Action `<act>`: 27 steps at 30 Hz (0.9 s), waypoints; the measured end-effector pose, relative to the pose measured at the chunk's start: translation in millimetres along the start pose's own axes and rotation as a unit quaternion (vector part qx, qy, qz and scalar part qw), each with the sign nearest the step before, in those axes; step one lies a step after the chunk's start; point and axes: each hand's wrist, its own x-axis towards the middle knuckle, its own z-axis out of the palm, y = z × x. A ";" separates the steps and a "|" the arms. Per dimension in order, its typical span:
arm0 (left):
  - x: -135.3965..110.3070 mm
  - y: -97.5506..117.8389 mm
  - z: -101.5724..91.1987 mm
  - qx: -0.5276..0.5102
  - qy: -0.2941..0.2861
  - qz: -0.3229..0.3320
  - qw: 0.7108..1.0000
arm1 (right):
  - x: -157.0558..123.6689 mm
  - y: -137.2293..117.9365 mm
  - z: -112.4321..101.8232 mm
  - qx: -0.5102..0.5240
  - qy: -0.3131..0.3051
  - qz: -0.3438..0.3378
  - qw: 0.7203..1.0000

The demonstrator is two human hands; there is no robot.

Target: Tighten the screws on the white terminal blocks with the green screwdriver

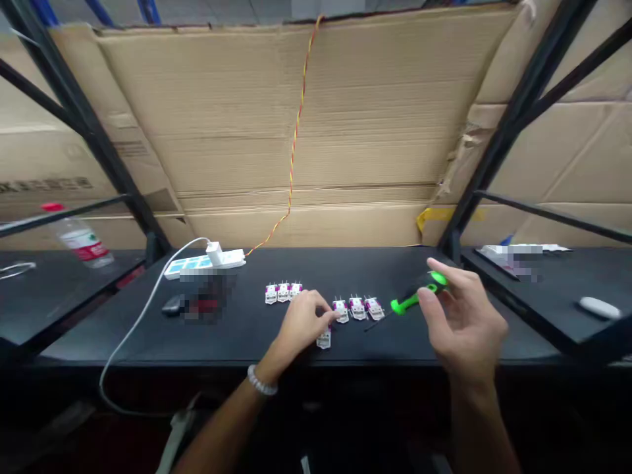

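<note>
Tabletop (336,266) passable behind white modules (357,309); power strip (231,259) blocks back left, black posts (486,174) both sides, screwdriver (405,303) right.

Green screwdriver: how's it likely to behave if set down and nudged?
The screwdriver is probably stiff: its slim shaft looks straight. Likely handle-heavy, as the handle is much thicker than the shaft. It might roll on the table if the handle is round, but the right hand hides part of it.
</note>
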 end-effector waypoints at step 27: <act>-4.9 -16.3 -25.6 -0.026 -0.119 0.084 0.989 | 2.2 4.4 -3.4 0.057 0.005 0.028 0.998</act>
